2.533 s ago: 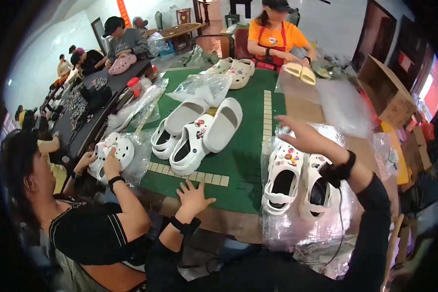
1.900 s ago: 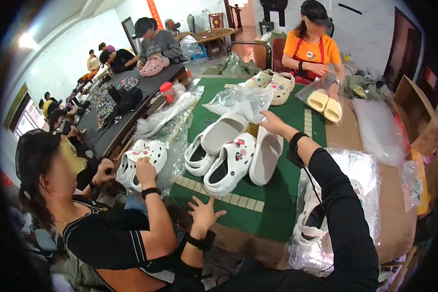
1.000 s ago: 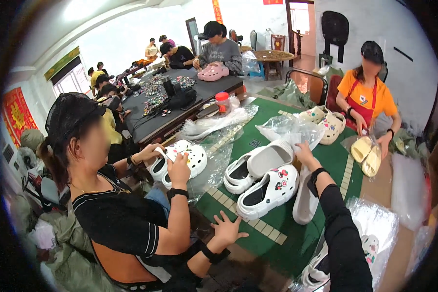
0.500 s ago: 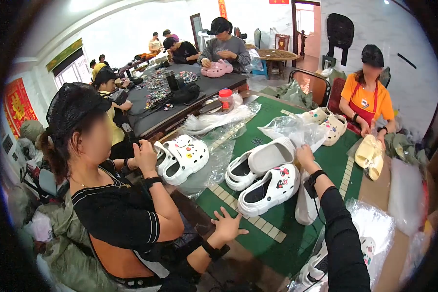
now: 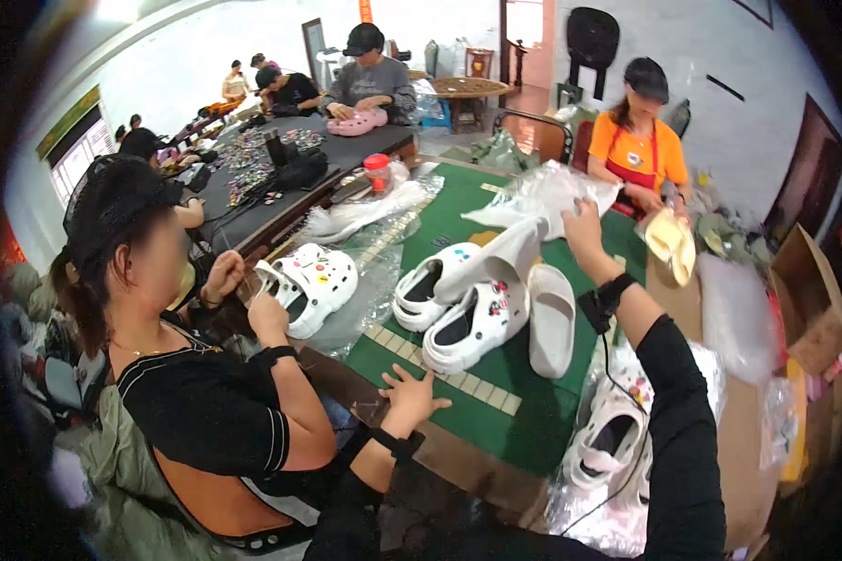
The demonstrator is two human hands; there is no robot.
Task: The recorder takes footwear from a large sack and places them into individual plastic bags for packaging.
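My left hand (image 5: 412, 400) is open, fingers spread, by the near edge of the green table and beside a white clog (image 5: 472, 332) with dark lining and charms. Another white clog (image 5: 421, 290) lies left of it. Across the pair leans a plain white slide sandal (image 5: 505, 257); a second white slide sandal (image 5: 552, 323) rests on the green surface to the right. My right hand (image 5: 585, 234) is closed at the edge of a clear plastic bag (image 5: 533, 196) and appears to grip it. The bag's far part is crumpled and whitish.
A seated person at left holds a strap of a white charm-covered clog (image 5: 318, 285). Opposite, a person in orange handles a cream shoe (image 5: 671, 245). Bagged white clogs (image 5: 608, 435) lie near my right forearm. A red-lidded jar (image 5: 377, 173) and an open carton (image 5: 809, 304) stand farther off.
The view has turned right. My right hand has moved away from the slide sandals with the bag, which now spreads over where decorated clogs showed. The leaning sandal is tilted more steeply.
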